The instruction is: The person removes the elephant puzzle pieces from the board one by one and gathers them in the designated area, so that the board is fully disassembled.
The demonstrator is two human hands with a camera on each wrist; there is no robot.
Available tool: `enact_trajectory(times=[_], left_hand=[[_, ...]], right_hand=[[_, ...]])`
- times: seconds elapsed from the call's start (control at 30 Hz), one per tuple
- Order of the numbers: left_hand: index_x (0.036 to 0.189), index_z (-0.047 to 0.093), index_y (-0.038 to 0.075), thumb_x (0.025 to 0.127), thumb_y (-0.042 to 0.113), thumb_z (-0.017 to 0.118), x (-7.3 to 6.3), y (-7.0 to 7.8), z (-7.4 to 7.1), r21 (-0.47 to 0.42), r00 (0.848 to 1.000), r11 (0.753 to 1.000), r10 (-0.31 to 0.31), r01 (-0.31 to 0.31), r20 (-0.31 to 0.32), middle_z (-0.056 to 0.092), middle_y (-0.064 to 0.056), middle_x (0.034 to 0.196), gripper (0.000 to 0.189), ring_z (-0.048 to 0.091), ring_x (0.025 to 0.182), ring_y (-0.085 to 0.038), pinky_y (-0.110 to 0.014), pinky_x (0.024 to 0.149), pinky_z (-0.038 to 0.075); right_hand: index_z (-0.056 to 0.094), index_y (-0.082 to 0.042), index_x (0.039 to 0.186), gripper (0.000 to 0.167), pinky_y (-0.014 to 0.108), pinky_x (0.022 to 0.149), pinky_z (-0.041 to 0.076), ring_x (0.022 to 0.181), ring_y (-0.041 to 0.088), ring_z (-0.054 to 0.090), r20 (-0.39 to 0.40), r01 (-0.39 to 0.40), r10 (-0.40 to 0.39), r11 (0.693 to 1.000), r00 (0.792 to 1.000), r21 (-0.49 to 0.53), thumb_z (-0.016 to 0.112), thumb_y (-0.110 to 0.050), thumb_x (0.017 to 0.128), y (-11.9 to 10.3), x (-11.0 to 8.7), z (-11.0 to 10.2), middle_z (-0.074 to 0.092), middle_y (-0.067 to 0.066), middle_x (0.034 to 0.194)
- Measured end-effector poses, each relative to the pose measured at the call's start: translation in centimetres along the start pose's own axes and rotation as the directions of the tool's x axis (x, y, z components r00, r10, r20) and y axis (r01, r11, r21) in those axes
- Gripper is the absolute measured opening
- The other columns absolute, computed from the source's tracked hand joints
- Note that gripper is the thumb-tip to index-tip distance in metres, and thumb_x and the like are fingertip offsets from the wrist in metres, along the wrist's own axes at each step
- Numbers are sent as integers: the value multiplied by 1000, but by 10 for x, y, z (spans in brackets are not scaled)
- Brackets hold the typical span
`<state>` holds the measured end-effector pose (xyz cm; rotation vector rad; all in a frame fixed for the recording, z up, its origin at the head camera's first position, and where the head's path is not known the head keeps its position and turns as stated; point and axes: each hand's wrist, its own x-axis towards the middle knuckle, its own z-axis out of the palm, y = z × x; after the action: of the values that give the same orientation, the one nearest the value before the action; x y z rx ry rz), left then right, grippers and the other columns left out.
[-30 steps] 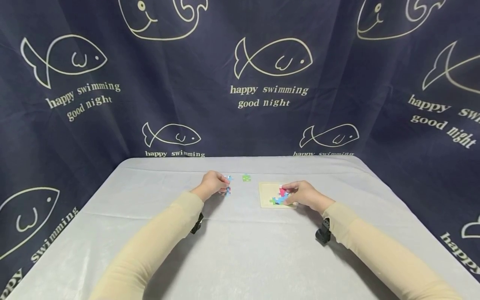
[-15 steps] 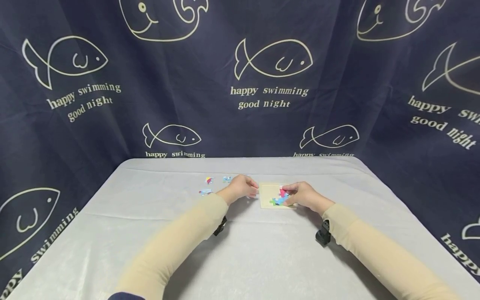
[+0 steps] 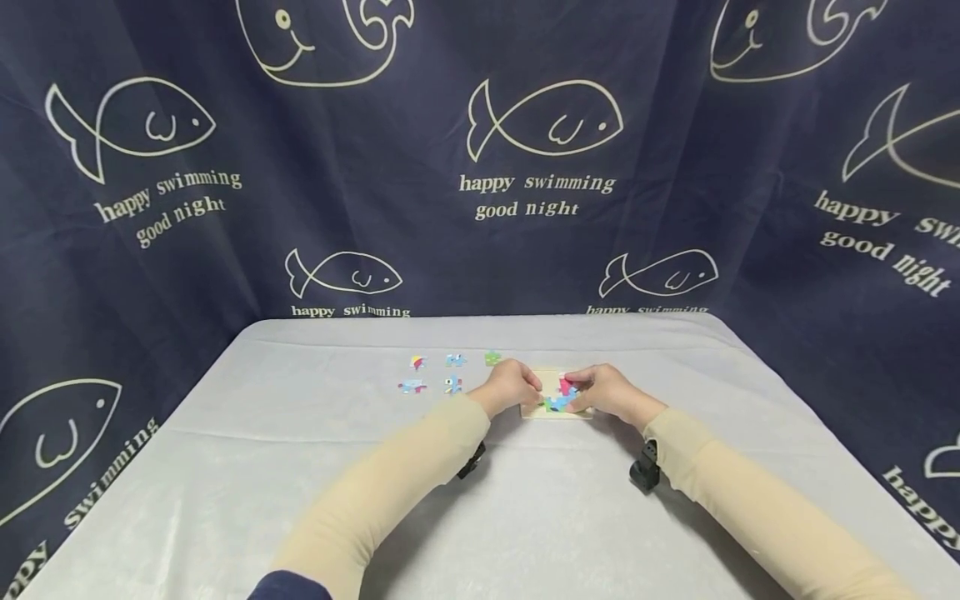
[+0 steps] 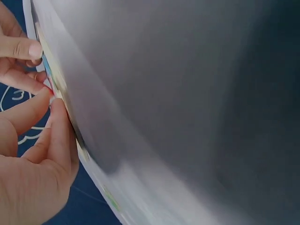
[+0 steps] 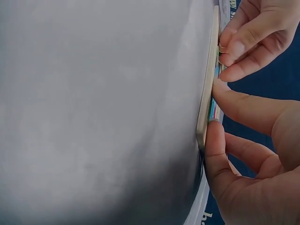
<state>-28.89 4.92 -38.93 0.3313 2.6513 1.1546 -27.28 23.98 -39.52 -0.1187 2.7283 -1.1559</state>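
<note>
A pale wooden puzzle board lies on the table, with blue-green puzzle pieces and a red one on its right part. My right hand holds the board from the right, thumb and index finger spread over the pieces. At the board's left side is my left hand, fingertips close over its surface. Thumb and index finger pinch a small puzzle piece, mostly hidden by the fingers. In the right wrist view both hands meet along the board's edge, the left hand above the right hand.
Several loose pieces lie left of the board: a yellow-red one, a blue-pink one, two blue ones, and a green one. A white cloth covers the table. A dark blue curtain with fish drawings surrounds it.
My left hand has moved right from the loose pieces to the board's left part, uncovering the pieces it hid. My right hand stays where it was on the board.
</note>
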Motion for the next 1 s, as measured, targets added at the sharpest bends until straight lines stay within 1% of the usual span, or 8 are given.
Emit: enact_trajectory(times=[0.07,0.13,0.27,0.43,0.6,0.67,0.87,1.0], left_hand=[[85,73,8,80,10,78,-2,4,0,44,1000,999,2,-2,-9,68,0,89,7,55,79,-11,-23,76,51],[84,73,9,80,12,79,-3,8,0,71,1000,997,2,-1,-13,68,1,90,8,54,82,-11,-25,81,51],[81,72,9,79,12,80,-3,12,5,79,1000,997,-9,11,-26,68,1,87,9,56,85,-13,-30,89,51],[74,71,9,76,10,82,-4,10,10,86,999,996,-18,22,-40,66,1,79,11,58,87,-15,-34,95,50],[71,69,10,77,10,81,-6,9,12,112,999,994,-4,9,-39,63,2,70,13,56,81,-13,-34,95,50],[71,69,10,76,10,82,-6,10,11,116,999,993,2,3,-42,62,2,69,14,55,80,-12,-34,94,50],[71,67,9,74,10,83,-8,13,9,118,999,993,13,-8,-43,63,0,77,16,54,82,-14,-34,94,49],[72,68,9,74,10,83,-9,15,8,116,999,993,7,-2,-41,65,1,82,16,54,84,-14,-33,92,49]], right_hand=[[57,2,131,67,41,93,48,101,25,56,-3,2,-2,1000,1000,-3,84,-7,69,0,0,-1,64,19,116],[57,2,131,67,42,95,48,103,26,56,-2,1,-1,1000,1000,0,84,-7,70,1,0,-2,64,20,118],[57,3,130,67,43,98,48,108,28,56,-8,11,-11,1000,1000,10,83,-6,70,0,0,-2,63,23,123],[58,5,129,66,45,100,46,110,30,56,-10,21,-21,1000,1000,22,83,-4,69,1,0,2,62,24,124],[58,4,129,66,48,104,44,114,32,55,-15,13,-13,1000,1000,27,83,-4,68,2,-1,4,61,24,126],[58,3,129,66,48,105,42,116,34,55,-18,15,-15,1000,1000,22,83,-4,69,2,-1,3,60,24,128],[57,4,129,66,50,107,40,120,38,52,-18,24,-23,1000,1000,11,83,-5,69,1,-2,1,58,26,130],[57,4,130,66,50,107,40,120,37,52,-16,23,-23,1000,1000,7,83,-6,70,1,-2,0,57,26,131]])
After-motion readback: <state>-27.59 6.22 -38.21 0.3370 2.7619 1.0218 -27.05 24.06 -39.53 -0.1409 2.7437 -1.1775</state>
